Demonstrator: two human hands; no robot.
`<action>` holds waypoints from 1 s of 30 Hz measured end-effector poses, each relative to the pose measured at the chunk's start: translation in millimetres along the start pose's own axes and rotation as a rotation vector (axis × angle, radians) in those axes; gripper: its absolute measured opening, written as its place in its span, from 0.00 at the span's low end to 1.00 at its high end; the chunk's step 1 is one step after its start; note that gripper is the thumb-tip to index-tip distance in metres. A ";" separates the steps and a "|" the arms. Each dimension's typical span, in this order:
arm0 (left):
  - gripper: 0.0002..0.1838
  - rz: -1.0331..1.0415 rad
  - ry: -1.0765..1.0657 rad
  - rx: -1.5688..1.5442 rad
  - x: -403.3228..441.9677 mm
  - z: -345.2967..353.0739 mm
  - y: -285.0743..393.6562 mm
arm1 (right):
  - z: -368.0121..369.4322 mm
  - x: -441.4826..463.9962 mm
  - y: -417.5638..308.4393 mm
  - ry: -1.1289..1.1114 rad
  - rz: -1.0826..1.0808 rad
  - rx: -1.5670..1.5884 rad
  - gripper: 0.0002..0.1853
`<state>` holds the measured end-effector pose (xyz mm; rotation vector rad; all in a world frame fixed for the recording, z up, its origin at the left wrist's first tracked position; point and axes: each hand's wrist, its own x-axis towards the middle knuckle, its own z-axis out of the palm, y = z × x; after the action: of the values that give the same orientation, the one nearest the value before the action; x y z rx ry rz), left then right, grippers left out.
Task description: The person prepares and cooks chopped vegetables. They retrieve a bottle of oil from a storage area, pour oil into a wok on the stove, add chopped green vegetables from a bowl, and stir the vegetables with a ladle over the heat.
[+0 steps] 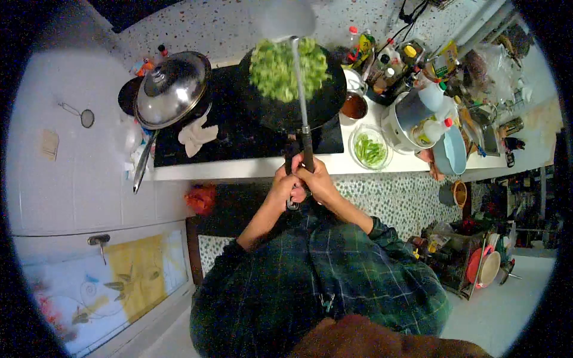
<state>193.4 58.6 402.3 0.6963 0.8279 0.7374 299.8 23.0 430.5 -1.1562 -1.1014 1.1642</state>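
A black wok [265,112] sits on the dark cooktop, with chopped green vegetables [280,71] heaped at its far side. My left hand [285,190] is closed around the wok's dark handle [289,156]. Right beside it, my right hand [316,180] grips the black handle of a long metal spatula [299,83]. The spatula's shaft crosses over the wok and the vegetables, and its wide blade is a pale blur past the far rim. Both hands press close together, so some fingers are hidden.
To the left stand a lidded pan [173,89] and a crumpled white cloth [197,136] on the cooktop [233,140]. On the right are a glass bowl [388,156] with cut green pieces, a bowl of dark red sauce [354,106], several bottles and a blue basin [450,152].
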 end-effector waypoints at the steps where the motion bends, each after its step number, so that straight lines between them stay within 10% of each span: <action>1: 0.12 -0.030 0.068 0.008 13.5 -5.4 -7.5 | 0.0 7.8 -9.2 0.042 -0.026 -0.096 0.08; 8: 0.11 -0.168 -0.169 -0.244 -26.3 13.6 29.8 | 7.3 3.2 -34.4 0.032 0.140 0.173 0.07; 10: 0.07 -0.046 0.217 -0.010 19.3 10.6 25.0 | -1.5 34.2 -25.9 0.057 -0.015 -0.035 0.05; 14: 0.07 -0.065 -0.463 -0.405 48.2 9.2 57.6 | -8.5 66.0 -45.8 0.061 0.173 0.178 0.06; 16: 0.16 0.015 0.041 0.086 5.9 16.9 36.6 | -9.6 30.5 -30.2 0.024 0.102 -0.111 0.05; 18: 0.22 0.109 -0.079 0.008 21.9 11.1 21.4 | -1.3 8.1 -17.9 -0.063 0.087 -0.095 0.05; 20: 0.13 -0.032 0.389 0.243 27.8 7.6 4.5 | -0.2 28.1 -6.0 0.182 -0.044 -0.266 0.06; 21: 0.01 -0.168 -0.147 -0.187 26.4 -11.4 11.7 | -2.5 33.5 -18.7 0.136 0.155 -0.085 0.04; 30: 0.05 -0.097 -0.194 -0.314 29.9 4.9 32.5 | -3.0 48.7 -8.4 0.100 0.173 0.139 0.06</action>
<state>201.9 99.2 418.3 0.4339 0.5487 0.6810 307.5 71.0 440.2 -1.2050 -0.8444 1.2804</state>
